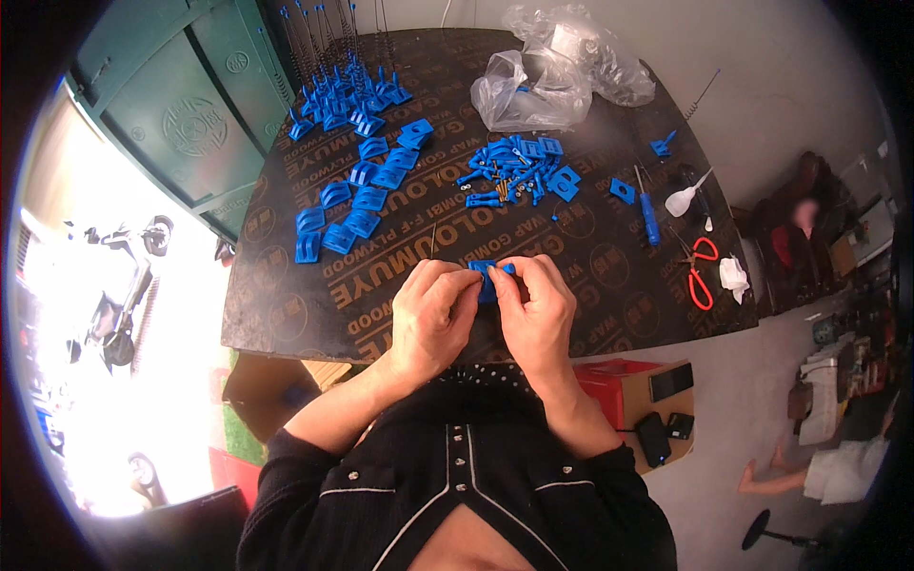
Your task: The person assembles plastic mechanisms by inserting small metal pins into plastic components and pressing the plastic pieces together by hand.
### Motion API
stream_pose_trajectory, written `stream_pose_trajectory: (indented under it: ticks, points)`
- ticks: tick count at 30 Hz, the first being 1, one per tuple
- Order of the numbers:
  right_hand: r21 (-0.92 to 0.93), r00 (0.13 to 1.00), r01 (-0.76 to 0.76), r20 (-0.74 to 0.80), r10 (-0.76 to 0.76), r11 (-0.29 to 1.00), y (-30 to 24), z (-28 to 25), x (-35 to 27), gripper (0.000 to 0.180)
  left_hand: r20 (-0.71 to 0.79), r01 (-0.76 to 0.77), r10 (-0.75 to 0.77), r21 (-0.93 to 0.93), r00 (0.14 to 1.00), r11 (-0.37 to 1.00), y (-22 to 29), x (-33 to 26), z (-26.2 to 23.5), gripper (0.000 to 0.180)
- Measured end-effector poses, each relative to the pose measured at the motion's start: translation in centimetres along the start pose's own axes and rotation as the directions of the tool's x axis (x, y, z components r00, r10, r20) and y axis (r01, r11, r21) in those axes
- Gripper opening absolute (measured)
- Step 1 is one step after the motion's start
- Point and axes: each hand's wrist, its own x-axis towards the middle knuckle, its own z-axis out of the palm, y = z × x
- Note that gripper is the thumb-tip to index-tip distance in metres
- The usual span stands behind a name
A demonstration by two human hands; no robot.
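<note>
Smooth blue plastic pieces (369, 198) and glossy, crinkled plastic bags (505, 100) stand out against a dark, smooth, plywood-looking tabletop (600, 309); red plastic coats pliers' handles (700, 291), the shirt (357, 523) is matt black cloth, the green door (171, 100) apparently painted metal.

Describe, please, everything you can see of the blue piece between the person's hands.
The blue piece is bright, opaque and looks like moulded plastic. Fingertips of the left hand and the right hand pinch it from either side, in front of the person, over the near part of the dark tabletop. A small blue bit shows by the right fingertips; whether it is a separate part, I cannot tell. The fingers hide much of its outline.
</note>
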Motion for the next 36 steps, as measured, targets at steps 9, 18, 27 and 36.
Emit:
stream_pose_trajectory:
  ticks: [9, 18, 27, 36]
  points:
    - [0.009, 1.000, -0.007, -0.002, 0.007, 1.000, -0.1, 0.1, 0.0, 0.012, -0.021, 0.071, -0.072, -0.028, 0.997, 0.997, 0.3, -0.2, -0.1, 0.021]
    - [0.009, 1.000, 0.010, -0.009, -0.010, 1.000, 0.2, 0.1, 0.1, 0.012, -0.013, 0.014, -0.014, -0.002, 1.000, 1.000, 0.2, -0.2, 0.0, 0.021]
    - [-0.040, 0.999, 0.022, -0.023, -0.023, 0.999, 0.0, 0.3, 0.0, 0.012, 0.004, -0.022, 0.022, 0.066, 1.000, 0.998, 0.4, -0.4, -0.1, 0.024]
    - [-0.068, 0.998, 0.034, -0.053, -0.038, 0.997, 0.1, 0.1, 0.1, 0.012, 0.013, 0.014, -0.015, 0.072, 1.000, 0.997, 1.0, -0.7, 0.4, 0.026]
